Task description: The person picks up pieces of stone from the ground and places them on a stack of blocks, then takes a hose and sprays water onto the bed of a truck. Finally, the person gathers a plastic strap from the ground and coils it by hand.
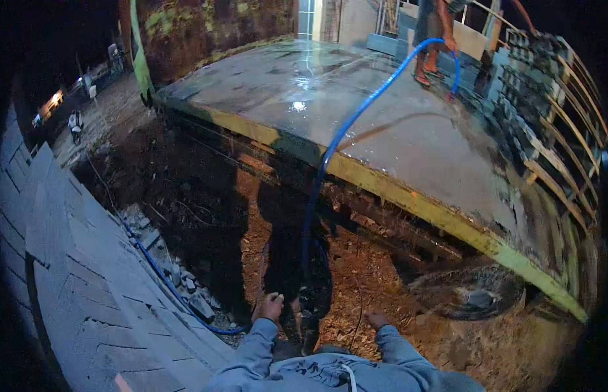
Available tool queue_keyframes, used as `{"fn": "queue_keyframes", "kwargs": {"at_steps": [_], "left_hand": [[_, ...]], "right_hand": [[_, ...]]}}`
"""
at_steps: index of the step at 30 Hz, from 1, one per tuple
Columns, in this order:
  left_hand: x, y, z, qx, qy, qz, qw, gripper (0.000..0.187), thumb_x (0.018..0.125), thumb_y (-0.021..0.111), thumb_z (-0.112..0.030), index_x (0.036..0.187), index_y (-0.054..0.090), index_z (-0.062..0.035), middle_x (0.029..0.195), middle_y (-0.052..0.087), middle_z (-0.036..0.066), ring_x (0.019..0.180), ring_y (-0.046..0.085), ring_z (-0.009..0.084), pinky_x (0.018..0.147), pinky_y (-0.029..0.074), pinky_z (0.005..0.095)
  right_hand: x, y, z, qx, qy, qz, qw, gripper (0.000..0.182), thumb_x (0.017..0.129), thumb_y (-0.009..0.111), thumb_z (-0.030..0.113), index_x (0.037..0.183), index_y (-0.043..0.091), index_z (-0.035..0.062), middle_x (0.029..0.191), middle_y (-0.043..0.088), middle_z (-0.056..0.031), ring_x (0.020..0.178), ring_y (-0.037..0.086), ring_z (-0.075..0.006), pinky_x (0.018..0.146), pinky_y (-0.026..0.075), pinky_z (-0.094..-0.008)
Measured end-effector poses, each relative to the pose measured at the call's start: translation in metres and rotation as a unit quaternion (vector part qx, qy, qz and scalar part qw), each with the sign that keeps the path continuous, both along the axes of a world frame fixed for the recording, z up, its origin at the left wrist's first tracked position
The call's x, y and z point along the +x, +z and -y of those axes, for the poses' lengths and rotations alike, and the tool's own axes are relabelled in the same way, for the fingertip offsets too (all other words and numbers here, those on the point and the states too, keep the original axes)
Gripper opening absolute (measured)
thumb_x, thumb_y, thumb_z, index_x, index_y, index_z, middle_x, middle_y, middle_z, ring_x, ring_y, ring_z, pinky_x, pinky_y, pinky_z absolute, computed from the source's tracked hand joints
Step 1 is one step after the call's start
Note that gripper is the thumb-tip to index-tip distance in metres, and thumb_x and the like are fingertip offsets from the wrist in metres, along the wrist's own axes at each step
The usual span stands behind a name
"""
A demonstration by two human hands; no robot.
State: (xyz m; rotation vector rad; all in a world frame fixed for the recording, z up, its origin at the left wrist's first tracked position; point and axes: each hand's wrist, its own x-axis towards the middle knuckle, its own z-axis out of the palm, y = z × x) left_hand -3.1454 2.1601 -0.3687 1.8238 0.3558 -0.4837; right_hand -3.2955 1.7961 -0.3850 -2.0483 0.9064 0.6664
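The long, flexible blue hose arches over the wet, grey, flat-topped platform; it crosses the yellow near edge left of that edge's middle and hangs down in front into dark shadow; its raised part is gripped by a bare hand of another person, who stands near the far right corner in reddish open footwear; past that hand, the hose bends down towards the platform surface.

Below the near edge are the camera wearer's two hands, well apart, with grey sleeves; the left hand has its fingers curled inward, and whether it has hold of anything cannot be told; the right hand is small and partly shadowed, and neither its opening nor its contents can be told; the hanging hose descends between them.

A rust-brown panel with yellowish patches rises at the platform's far left; stacked grey slabs and curved pale wooden strips line its right side; a round dark wheel-like object lies beneath the near edge, towards the right corner; at left, a grey block wall slopes down to broken grey rubble, beside a length of blue tubing; reddish-brown soil covers the ground ahead.
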Motion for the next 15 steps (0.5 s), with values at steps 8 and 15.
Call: {"fn": "queue_keyframes", "kwargs": {"at_steps": [8, 15], "left_hand": [[0.009, -0.014, -0.025, 0.093, -0.074, 0.027, 0.993, 0.026, 0.077, 0.063, -0.025, 0.088, 0.062, -0.0020, 0.085, 0.063, 0.014, 0.076, 0.060, 0.0219, 0.069, 0.047, 0.0357], [0.157, 0.000, -0.034, 0.069, -0.155, 0.052, 0.984, 0.033, 0.080, 0.060, -0.027, 0.100, 0.057, -0.0012, 0.093, 0.060, 0.012, 0.083, 0.058, 0.0220, 0.074, 0.047, 0.0360]], "right_hand": [[0.081, -0.004, -0.026, 0.165, -0.227, 0.068, 0.957, 0.032, 0.090, 0.047, 0.029, 0.091, 0.054, -0.0021, 0.073, 0.056, -0.0109, 0.061, 0.053, -0.0195, 0.052, 0.045, -0.0330], [0.203, 0.124, -0.090, 0.082, -0.313, 0.087, 0.942, 0.070, 0.085, 0.050, 0.047, 0.129, 0.033, -0.0045, 0.116, 0.052, -0.0189, 0.102, 0.052, -0.0328, 0.084, 0.044, -0.0436]]}}
